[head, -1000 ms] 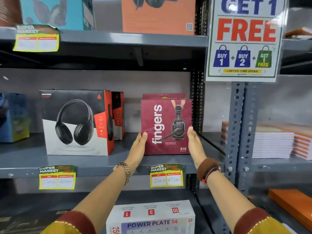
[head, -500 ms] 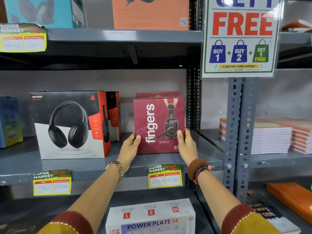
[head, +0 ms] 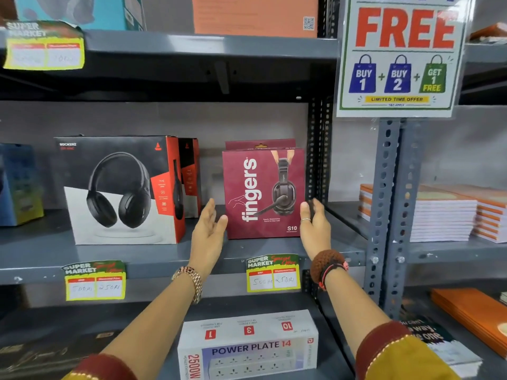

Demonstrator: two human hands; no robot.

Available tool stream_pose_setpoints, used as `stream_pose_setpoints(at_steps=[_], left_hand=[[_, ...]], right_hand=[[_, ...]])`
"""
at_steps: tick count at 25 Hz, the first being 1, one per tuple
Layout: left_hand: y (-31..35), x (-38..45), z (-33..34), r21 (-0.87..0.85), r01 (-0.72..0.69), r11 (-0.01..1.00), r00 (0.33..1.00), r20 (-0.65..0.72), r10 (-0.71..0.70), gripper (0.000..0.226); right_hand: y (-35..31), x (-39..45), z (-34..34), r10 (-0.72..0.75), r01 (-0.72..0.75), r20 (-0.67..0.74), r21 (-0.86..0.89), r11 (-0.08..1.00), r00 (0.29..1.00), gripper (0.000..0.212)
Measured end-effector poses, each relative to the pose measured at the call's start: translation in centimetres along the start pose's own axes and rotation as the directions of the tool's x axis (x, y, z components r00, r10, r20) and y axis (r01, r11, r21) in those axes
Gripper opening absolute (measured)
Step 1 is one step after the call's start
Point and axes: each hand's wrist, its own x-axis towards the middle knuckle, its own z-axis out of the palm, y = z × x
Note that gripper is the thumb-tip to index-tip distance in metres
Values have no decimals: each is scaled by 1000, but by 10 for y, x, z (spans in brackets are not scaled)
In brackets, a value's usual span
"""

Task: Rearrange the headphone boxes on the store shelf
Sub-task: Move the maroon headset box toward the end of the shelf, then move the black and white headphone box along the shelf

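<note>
At frame centre, my open left hand (head: 207, 231) and right hand (head: 315, 229) flank the upright maroon Fingers headset box (head: 263, 193), gripping nothing.

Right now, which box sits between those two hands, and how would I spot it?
Find the grey metal middle shelf, left of the big "FREE" sign. At its right end stands a maroon cardboard box between the left hand and right hand. Unlike the black-and-red box beside it, it reads "fingers" in white.
</note>
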Motion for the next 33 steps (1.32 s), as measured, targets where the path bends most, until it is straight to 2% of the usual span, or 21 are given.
stream_pose_setpoints(at_steps=[4, 8, 11, 13, 14, 16, 18, 20, 24, 26, 30, 33], left_hand=[[1, -21, -66, 106, -180, 978, 978, -83, 189, 52], [2, -11, -164, 278, -264, 924, 897, -281, 340, 48], [-5, 10, -227, 401, -139, 905, 866, -394, 308, 54], [-12, 28, -263, 398, 4, 917, 909, -385, 163, 62], [-14, 36, -274, 355, 61, 933, 934, -350, 72, 65], [-16, 47, -288, 260, 99, 960, 977, -209, -44, 60], [-19, 54, -293, 176, 76, 981, 997, -44, -70, 47], [-24, 56, -291, 138, 66, 988, 997, 31, -71, 44], [-31, 58, -294, 109, 65, 992, 997, 24, -68, 44], [-30, 56, -297, 96, 83, 992, 995, 56, -88, 55], [-29, 47, -295, 201, 62, 978, 996, 55, -75, 78], [-29, 43, -292, 298, 17, 954, 999, 44, -32, 84]], right_hand=[[-5, -10, 2, -82, 101, -171, 107, 989, 982, 45], [-22, -44, 26, -209, 244, -254, 113, 963, 944, 41], [-55, -75, 65, -415, 430, -245, 9, 903, 876, 38], [-80, -92, 102, -520, 520, -124, -36, 854, 845, 39], [-89, -98, 120, -513, 513, -41, -24, 858, 857, 41], [-104, -110, 156, -362, 359, 108, 53, 932, 926, 51], [-115, -118, 188, -131, 103, 208, 139, 985, 969, 66], [-117, -123, 205, -1, -36, 250, 145, 989, 968, 75], [-106, -120, 213, 105, -122, 227, 61, 991, 968, 70], [-102, -114, 212, 152, -157, 206, 5, 988, 967, 61], [-102, -110, 213, 99, -98, 198, -14, 995, 975, 40], [-99, -109, 214, 80, -80, 169, -8, 997, 982, 35]])
